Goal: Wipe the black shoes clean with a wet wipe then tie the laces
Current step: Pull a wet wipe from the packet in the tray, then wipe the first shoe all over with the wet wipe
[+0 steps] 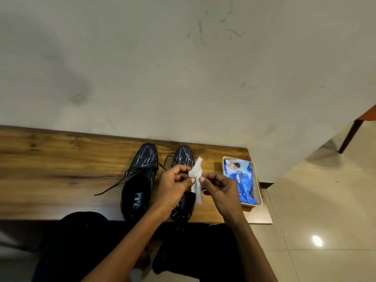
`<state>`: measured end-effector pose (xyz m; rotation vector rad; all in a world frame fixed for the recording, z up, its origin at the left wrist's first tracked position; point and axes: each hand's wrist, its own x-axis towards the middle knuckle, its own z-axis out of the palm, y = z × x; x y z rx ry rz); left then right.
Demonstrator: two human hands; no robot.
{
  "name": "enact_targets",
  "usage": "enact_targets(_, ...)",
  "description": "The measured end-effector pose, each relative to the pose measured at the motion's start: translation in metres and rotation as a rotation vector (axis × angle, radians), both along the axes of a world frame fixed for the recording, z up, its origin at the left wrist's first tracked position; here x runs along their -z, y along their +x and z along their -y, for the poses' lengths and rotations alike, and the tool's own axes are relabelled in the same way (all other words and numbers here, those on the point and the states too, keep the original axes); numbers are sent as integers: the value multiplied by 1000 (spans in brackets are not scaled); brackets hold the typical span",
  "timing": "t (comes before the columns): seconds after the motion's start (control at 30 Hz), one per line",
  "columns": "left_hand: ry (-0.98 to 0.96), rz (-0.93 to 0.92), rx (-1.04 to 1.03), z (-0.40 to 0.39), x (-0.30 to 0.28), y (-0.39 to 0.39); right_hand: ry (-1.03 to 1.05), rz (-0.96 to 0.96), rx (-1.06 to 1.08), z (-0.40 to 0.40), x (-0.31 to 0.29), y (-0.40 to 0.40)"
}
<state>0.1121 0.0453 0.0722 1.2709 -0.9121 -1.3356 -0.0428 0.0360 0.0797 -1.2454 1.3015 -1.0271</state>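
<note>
Two black shoes with pale streaks stand side by side on a wooden bench, toes toward the wall. The left shoe has loose laces trailing to the left. The right shoe is partly hidden behind my hands. A crumpled white wet wipe hangs above the right shoe, pinched from both sides. My left hand grips its left side and my right hand grips its right side.
A blue wet-wipe pack lies in a shallow cream tray at the bench's right end. The wall rises directly behind the bench. A chair leg stands on the tiled floor at far right. My dark-clothed knees sit below the bench edge.
</note>
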Motion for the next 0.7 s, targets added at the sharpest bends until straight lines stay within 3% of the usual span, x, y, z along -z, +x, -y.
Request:
enact_targets(0.37, 20, 38, -172, -6, 17, 58, 24, -62, -37, 18, 14, 63)
enact_targets(0.57, -22, 135, -147, -3, 26, 79, -2, -36, -248, 26, 22, 83)
enact_targets(0.7, 34, 114, -188, 2, 30, 98, -17, -36, -227, 41, 26, 91)
